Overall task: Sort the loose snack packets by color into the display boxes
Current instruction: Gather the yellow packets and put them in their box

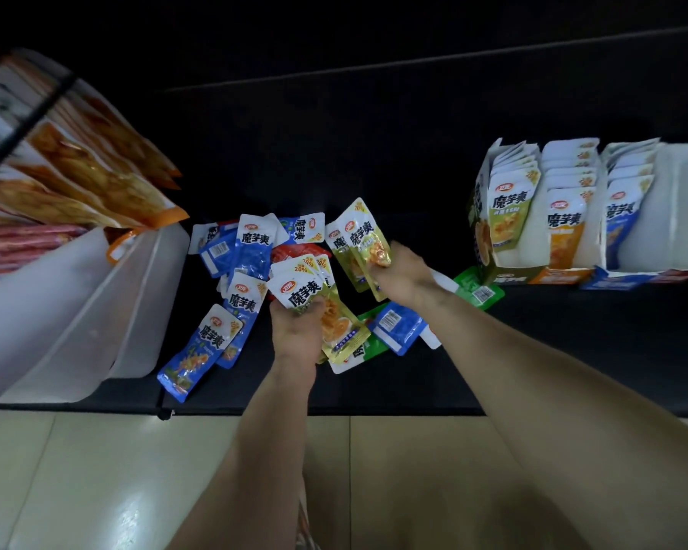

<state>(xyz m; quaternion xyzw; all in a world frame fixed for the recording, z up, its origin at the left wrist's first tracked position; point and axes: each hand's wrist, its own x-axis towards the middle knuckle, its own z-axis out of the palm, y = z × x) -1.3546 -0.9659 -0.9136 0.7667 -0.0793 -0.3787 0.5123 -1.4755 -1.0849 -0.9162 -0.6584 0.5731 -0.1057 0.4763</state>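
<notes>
Left grip (294, 331) and right grip (399, 277) are both grasping olive-green packets.
Left is clutching a small stack (302, 295); right is pinching two packets (368, 240); three display boxes (509, 276) are standing rightward.

Bare dark shelf (374, 164) lies open beyond both hands. To the right of the right hand (402, 279), a short bare strip runs to the display boxes (509, 273), which stand upright like a wall. A green packet (478, 290) lies at their foot. To the left of the left hand (294, 335), loose blue packets (251, 248) cover the shelf up to a white bin (96, 311). Olive packets (302, 297) gripped in both hands crowd the gap between them.
</notes>
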